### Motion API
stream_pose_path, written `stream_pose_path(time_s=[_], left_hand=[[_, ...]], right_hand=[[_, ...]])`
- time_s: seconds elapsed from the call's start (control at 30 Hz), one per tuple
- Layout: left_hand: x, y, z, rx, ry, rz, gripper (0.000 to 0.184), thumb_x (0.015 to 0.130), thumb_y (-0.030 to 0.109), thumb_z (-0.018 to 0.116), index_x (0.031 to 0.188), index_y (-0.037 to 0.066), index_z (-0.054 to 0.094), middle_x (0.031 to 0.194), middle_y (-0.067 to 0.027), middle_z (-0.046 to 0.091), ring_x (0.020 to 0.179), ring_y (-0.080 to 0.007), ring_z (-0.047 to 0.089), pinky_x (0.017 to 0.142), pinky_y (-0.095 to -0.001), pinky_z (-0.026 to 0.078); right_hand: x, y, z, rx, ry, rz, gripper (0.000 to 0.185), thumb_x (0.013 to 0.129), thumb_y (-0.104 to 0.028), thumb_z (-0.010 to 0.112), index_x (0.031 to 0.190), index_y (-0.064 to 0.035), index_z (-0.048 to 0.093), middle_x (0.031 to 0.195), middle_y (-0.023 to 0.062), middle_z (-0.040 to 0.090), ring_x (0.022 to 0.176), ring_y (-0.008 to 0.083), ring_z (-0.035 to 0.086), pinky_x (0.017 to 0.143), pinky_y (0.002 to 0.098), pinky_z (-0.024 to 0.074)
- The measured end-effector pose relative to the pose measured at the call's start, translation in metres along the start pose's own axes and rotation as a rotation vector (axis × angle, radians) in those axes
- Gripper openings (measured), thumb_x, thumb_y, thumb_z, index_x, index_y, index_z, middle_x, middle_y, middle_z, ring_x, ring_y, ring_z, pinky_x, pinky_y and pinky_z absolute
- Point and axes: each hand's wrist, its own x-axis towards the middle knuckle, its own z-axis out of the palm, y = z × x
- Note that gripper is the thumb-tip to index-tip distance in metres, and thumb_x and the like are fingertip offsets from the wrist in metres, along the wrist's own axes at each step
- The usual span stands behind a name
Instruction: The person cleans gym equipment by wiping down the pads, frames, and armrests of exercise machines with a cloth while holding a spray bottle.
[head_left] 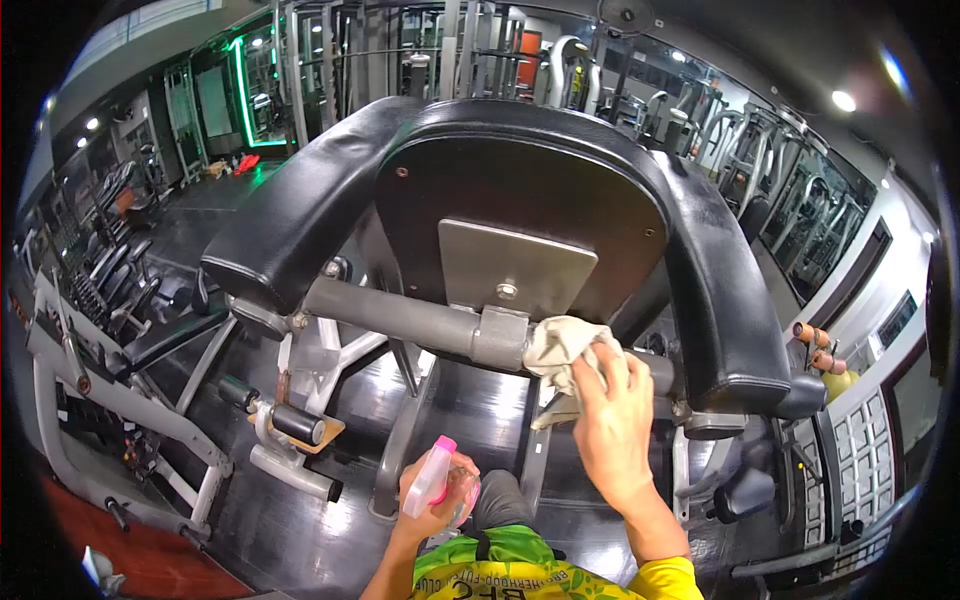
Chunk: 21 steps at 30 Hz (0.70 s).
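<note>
A spray bottle (432, 478) with a pink nozzle tip is held low, near my body, in my left hand (462, 492), whose fingers wrap round it. A pale, crumpled cloth (566, 345) lies under the fingers of my right hand (612, 405), pressed against the grey metal tube (405, 318) just right of its square bracket. Part of the cloth hangs below the tube. Above it are the black backrest (520, 190) with a grey metal plate (515, 262), and black padded arms (310, 200) on both sides.
A metal machine frame with a small black roller (298, 424) stands below on the left. Another grey frame (130, 400) is at the far left. Weight machines (750, 170) line the back. Two brown rollers (820, 348) show at the right.
</note>
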Motion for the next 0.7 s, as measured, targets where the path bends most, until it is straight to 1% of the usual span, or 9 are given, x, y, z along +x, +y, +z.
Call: stream_pose_path(time_s=[0.1, 0.17, 0.2, 0.33, 0.4, 0.5, 0.53, 0.6, 0.7], left_hand=[[0.000, -0.004, 0.002, 0.020, -0.022, 0.014, 0.017, 0.082, -0.009, 0.057, 0.098, -0.003, 0.054, 0.086, -0.0113, 0.061, 0.060, -0.0102, 0.057, 0.047, -0.0229, 0.045], [-0.001, -0.007, 0.003, 0.041, -0.029, 0.012, 0.016, 0.082, -0.009, 0.057, 0.097, -0.003, 0.054, 0.085, -0.0111, 0.061, 0.060, -0.0098, 0.057, 0.049, -0.0226, 0.045], [-0.001, -0.009, 0.003, 0.062, -0.034, 0.018, 0.016, 0.082, -0.008, 0.058, 0.097, -0.003, 0.055, 0.085, -0.0108, 0.062, 0.060, -0.0094, 0.057, 0.051, -0.0223, 0.046], [-0.003, -0.007, 0.004, 0.107, -0.036, 0.023, 0.016, 0.081, -0.008, 0.058, 0.097, -0.003, 0.055, 0.086, -0.0106, 0.062, 0.061, -0.0087, 0.057, 0.055, -0.0214, 0.047], [-0.005, -0.009, 0.001, 0.095, -0.028, 0.013, 0.017, 0.081, -0.009, 0.058, 0.097, -0.003, 0.055, 0.086, -0.0107, 0.062, 0.061, -0.0088, 0.057, 0.055, -0.0216, 0.047], [-0.005, -0.004, 0.002, 0.051, -0.014, -0.008, 0.017, 0.081, -0.009, 0.058, 0.097, -0.004, 0.055, 0.086, -0.0108, 0.062, 0.060, -0.0089, 0.057, 0.053, -0.0220, 0.046], [-0.004, -0.002, 0.002, 0.020, -0.008, -0.017, 0.017, 0.081, -0.009, 0.058, 0.097, -0.004, 0.055, 0.086, -0.0109, 0.062, 0.060, -0.0089, 0.057, 0.053, -0.0222, 0.046], [-0.005, -0.003, 0.001, 0.042, 0.004, -0.009, 0.017, 0.081, -0.009, 0.058, 0.097, -0.003, 0.055, 0.086, -0.0110, 0.062, 0.060, -0.0090, 0.057, 0.052, -0.0223, 0.046], [-0.004, -0.003, -0.001, 0.081, -0.007, 0.022, 0.017, 0.082, -0.008, 0.058, 0.097, -0.003, 0.055, 0.086, -0.0109, 0.061, 0.060, -0.0091, 0.057, 0.052, -0.0225, 0.045]], right_hand=[[-0.013, 0.019, -0.016, -0.093, 0.015, 0.135, 0.047, 0.064, 0.006, 0.056, 0.110, -0.0022, 0.056, 0.118, 0.0138, 0.049, 0.104, 0.0343, 0.046, 0.088, 0.0425, 0.0402], [-0.020, 0.031, -0.021, -0.051, 0.035, 0.210, 0.047, 0.064, 0.009, 0.054, 0.110, -0.0008, 0.056, 0.119, 0.0142, 0.049, 0.105, 0.0357, 0.046, 0.091, 0.0434, 0.0400], [-0.022, 0.029, -0.021, -0.103, 0.040, 0.175, 0.046, 0.064, 0.011, 0.053, 0.109, -0.0002, 0.057, 0.120, 0.0143, 0.049, 0.105, 0.0366, 0.046, 0.092, 0.0444, 0.0400], [-0.018, 0.027, -0.024, -0.081, 0.029, 0.188, 0.045, 0.066, 0.011, 0.053, 0.110, 0.0003, 0.057, 0.120, 0.0147, 0.049, 0.111, 0.0372, 0.044, 0.095, 0.0445, 0.0390], [-0.018, 0.028, -0.021, -0.138, 0.066, 0.163, 0.045, 0.067, 0.010, 0.054, 0.111, 0.0013, 0.056, 0.122, 0.0154, 0.050, 0.119, 0.0389, 0.042, 0.101, 0.0454, 0.0365], [-0.022, 0.030, -0.010, -0.132, 0.156, 0.166, 0.045, 0.068, 0.011, 0.054, 0.112, 0.0020, 0.057, 0.123, 0.0166, 0.053, 0.124, 0.0401, 0.041, 0.103, 0.0466, 0.0347], [-0.026, 0.031, -0.004, -0.130, 0.156, 0.166, 0.045, 0.068, 0.011, 0.054, 0.112, 0.0020, 0.057, 0.123, 0.0166, 0.053, 0.124, 0.0401, 0.041, 0.103, 0.0466, 0.0347], [-0.038, 0.036, 0.009, -0.035, 0.285, 0.213, 0.046, 0.067, 0.012, 0.053, 0.111, 0.0024, 0.059, 0.122, 0.0175, 0.055, 0.121, 0.0411, 0.044, 0.101, 0.0475, 0.0370], [-0.060, 0.037, 0.029, -0.031, 0.375, 0.194, 0.047, 0.065, 0.015, 0.050, 0.110, 0.0032, 0.060, 0.119, 0.0181, 0.057, 0.119, 0.0413, 0.047, 0.100, 0.0467, 0.0387]])
